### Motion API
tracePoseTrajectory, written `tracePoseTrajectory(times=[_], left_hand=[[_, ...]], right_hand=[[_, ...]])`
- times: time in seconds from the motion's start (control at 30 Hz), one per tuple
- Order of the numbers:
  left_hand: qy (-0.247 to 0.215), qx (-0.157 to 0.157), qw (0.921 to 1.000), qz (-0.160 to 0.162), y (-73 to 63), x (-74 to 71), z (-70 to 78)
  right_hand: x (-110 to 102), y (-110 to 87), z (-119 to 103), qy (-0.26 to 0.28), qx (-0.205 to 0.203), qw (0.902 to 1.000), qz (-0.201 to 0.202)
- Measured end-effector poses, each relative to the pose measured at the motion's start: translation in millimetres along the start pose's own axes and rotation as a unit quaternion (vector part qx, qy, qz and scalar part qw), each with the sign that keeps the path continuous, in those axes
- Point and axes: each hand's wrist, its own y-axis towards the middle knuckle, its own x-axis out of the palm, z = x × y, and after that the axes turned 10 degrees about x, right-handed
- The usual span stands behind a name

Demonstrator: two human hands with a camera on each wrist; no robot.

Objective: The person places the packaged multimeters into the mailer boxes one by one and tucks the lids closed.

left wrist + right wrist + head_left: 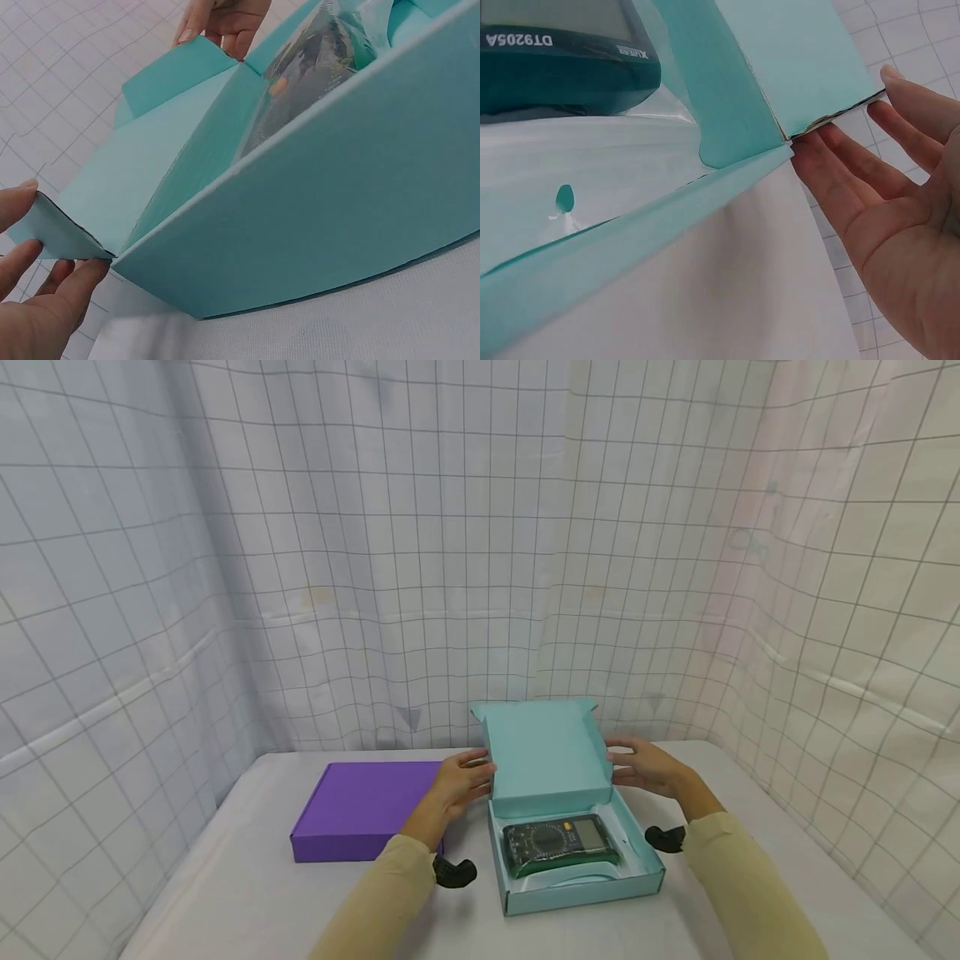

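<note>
A light-blue cardboard box [583, 896] stands with its lid [546, 747] raised. Inside, in clear plastic wrapping, lies a black and green multimeter [561, 843] marked DT9205A. My left hand [459, 783] is at the lid's left edge; its thumb and fingers touch the side flap [56, 229], spread along it. On the opposite side my right hand [647, 767] touches the other flap, with its fingers [855, 169] along the outer side and the thumb by the corner. Neither hand visibly pinches the cardboard.
A closed purple box [360, 806] lies to the left of the light-blue one on the white-covered table [225, 893]. White curtains with a dark grid [450, 568] hang behind and on both sides. A black wrist device [454, 872] sits by each sleeve.
</note>
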Motion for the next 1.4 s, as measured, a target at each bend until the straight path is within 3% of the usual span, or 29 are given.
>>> tracePoseTrajectory(times=[0.3, 0.67, 1.0, 1.4], left_hand=[[0.002, 0.016, 0.9998, -0.015, -0.3, -0.8, -1.2], [0.017, 0.03, 0.9975, -0.061, -1.0, -3.2, 0.5], [0.032, 0.038, 0.993, -0.107, -4.2, -4.4, 7.0], [0.074, 0.059, 0.9857, -0.14, -10.7, -10.2, 7.1]], right_hand=[[-4.5, -1.2, 7.5, 0.003, -0.018, 0.9998, -0.005], [-5.0, -3.0, 14.7, 0.008, -0.036, 0.999, -0.026], [-7.5, -8.1, 13.7, -0.045, -0.051, 0.9969, -0.039], [-5.5, -17.1, 12.2, -0.077, -0.085, 0.9913, -0.064]])
